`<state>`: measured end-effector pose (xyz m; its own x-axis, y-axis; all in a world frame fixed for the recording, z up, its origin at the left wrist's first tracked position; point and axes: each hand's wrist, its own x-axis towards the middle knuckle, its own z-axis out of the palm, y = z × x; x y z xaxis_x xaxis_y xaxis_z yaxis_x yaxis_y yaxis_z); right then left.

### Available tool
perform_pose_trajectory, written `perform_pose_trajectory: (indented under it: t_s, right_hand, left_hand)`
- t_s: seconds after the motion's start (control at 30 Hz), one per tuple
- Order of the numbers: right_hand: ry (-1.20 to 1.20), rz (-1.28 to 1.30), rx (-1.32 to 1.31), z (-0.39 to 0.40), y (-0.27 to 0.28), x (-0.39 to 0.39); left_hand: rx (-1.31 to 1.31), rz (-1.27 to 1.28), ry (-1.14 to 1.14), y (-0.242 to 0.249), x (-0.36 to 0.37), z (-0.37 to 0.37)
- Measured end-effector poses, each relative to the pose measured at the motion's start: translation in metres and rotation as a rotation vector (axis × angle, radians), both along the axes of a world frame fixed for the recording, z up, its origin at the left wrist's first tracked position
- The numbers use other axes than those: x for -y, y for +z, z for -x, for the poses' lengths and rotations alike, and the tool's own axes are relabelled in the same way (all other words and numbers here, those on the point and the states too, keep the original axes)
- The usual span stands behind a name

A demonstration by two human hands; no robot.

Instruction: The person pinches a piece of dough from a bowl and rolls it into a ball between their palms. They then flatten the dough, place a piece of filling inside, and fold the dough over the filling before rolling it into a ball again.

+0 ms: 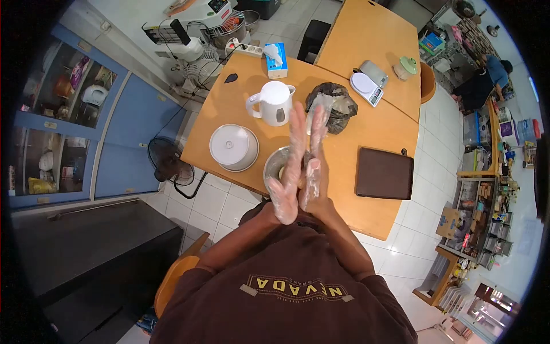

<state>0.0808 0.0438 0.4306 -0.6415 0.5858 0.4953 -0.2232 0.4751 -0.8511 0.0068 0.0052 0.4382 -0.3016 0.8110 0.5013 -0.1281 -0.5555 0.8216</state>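
Observation:
Both of my hands wear clear plastic gloves and are raised over the table's near edge, palms facing and close together. My left hand (290, 172) has its fingers stretched out. Beside it, my right hand (316, 166) is also held straight, with loose plastic at the fingertips. Whether anything lies between the palms is hidden. Below and behind them is a metal bowl (271, 166), partly covered by my hands. A white kettle (276, 105) stands beyond, next to a black plastic bag (344, 121). To the left sits a round white lidded container (234, 147).
On the wooden table (344, 189) are a dark brown tray (384, 174), a white scale (366, 87), a green-lidded jar (405, 67) and a blue tissue box (276, 63). A black fan (170, 163) stands left. Another person (484, 83) bends near the right shelves.

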Motion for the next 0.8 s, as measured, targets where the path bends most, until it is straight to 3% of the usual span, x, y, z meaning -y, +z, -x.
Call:
perform_pose_trajectory:
  t_s: [0.07, 0.17, 0.23, 0.3, 0.4, 0.57, 0.67, 0.73, 0.8]
  right_hand:
    - [-0.013, -0.007, 0.051, 0.004, -0.013, 0.009]
    - [-0.052, -0.055, 0.102, 0.004, -0.033, 0.020]
    - [-0.080, 0.204, -0.018, 0.013, -0.014, 0.016]
    - [-0.088, 0.287, -0.041, 0.018, -0.009, 0.015]
    - [-0.089, 0.094, 0.028, 0.018, -0.034, 0.008]
    - [-0.088, 0.007, 0.008, 0.017, -0.056, 0.019]
    - [-0.122, 0.038, -0.033, 0.015, -0.030, 0.004]
    - [-0.162, 0.043, -0.029, 0.017, -0.025, -0.006]
    - [-0.164, 0.024, -0.006, 0.020, -0.032, -0.009]
  left_hand:
    - [0.055, 0.158, 0.036, 0.011, -0.002, 0.016]
    - [0.213, 0.295, 0.048, -0.022, -0.005, 0.019]
    - [0.019, 0.219, 0.041, -0.032, -0.011, 0.016]
    - [-0.138, 0.210, 0.041, -0.031, -0.010, 0.018]
    - [0.172, 0.210, 0.002, -0.006, -0.011, 0.020]
    - [0.126, 0.295, 0.016, -0.016, -0.013, 0.029]
    - [-0.105, 0.169, -0.077, -0.017, -0.008, 0.019]
    - [0.005, 0.017, -0.149, -0.016, -0.013, 0.010]
    - [0.103, 0.041, -0.131, -0.007, -0.007, 0.015]
